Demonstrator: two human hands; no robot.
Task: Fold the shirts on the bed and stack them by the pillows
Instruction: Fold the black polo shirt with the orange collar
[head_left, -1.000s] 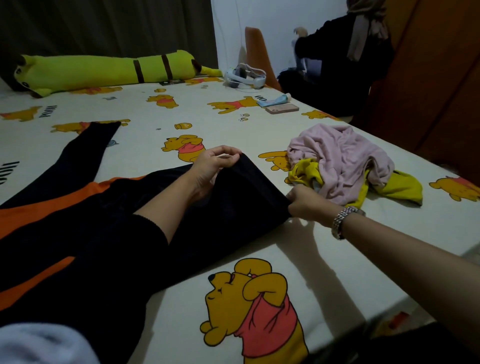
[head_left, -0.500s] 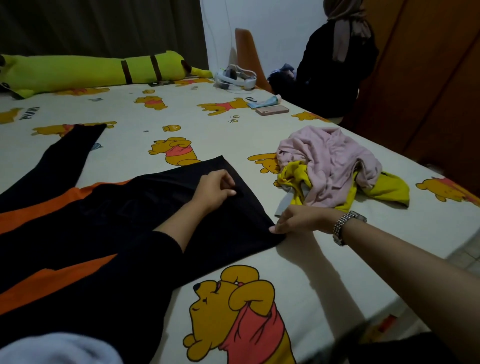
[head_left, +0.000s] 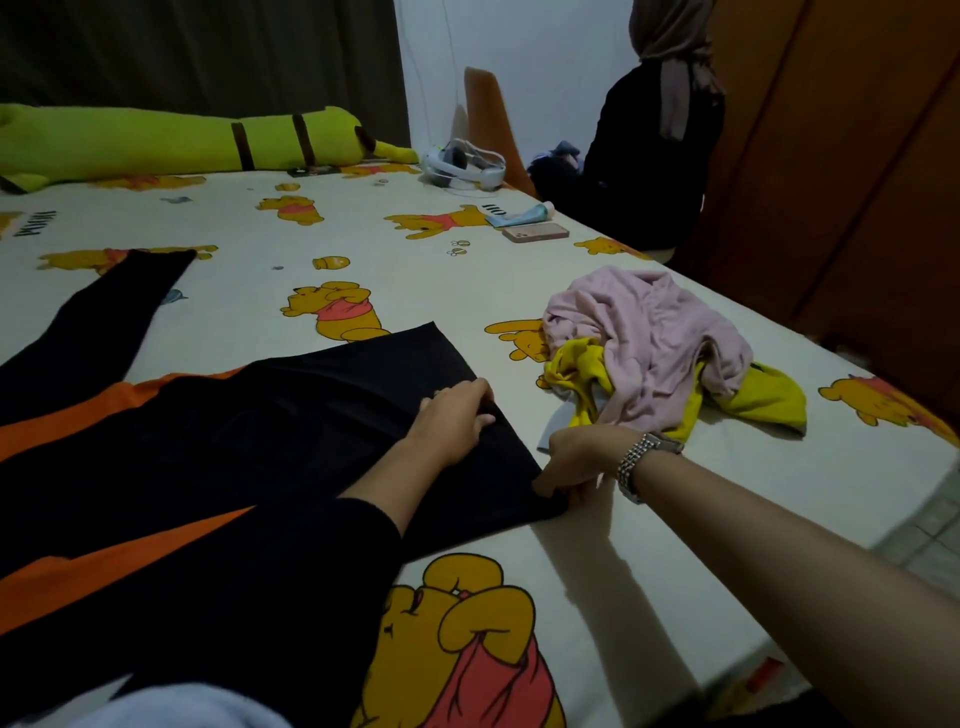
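— Where is the black-and-orange shirt (head_left: 218, 447)?
— Spread flat on the near left of the bed (head_left: 597, 571).
— And the hands?
— The left hand (head_left: 454, 421) presses its right edge with curled fingers; the right hand (head_left: 576, 462) pinches the near corner.
— Other shirts?
— A pink shirt (head_left: 654, 332) over a yellow shirt (head_left: 769, 400), crumpled at right.

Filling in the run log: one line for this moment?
stage: flattening black shirt hem | left hand: pressing hem | right hand: pinching corner | pink and yellow shirts: unfolded
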